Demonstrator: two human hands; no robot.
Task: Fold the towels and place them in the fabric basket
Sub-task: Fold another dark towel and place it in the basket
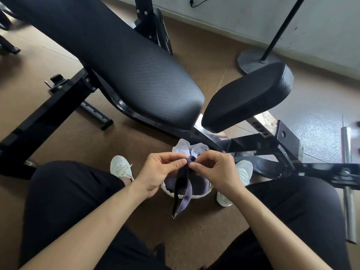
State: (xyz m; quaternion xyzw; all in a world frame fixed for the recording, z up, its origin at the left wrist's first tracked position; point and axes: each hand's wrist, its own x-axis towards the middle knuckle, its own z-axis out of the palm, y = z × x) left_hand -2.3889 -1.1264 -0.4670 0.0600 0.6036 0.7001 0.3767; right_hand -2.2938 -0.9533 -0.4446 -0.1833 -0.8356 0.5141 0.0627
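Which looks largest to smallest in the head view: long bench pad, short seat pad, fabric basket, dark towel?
1. long bench pad
2. short seat pad
3. fabric basket, partly hidden
4. dark towel, hanging bunched
The last two are unsure, since the towel is nearer the camera.

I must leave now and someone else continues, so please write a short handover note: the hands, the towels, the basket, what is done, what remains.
Left hand and right hand: both pinch the top of a dark towel, close together.
The towel hangs narrow over the basket, below the hands.
Done: white towels and other dark cloth seem to lie in the basket.
Left: finish folding the held towel and put it in.
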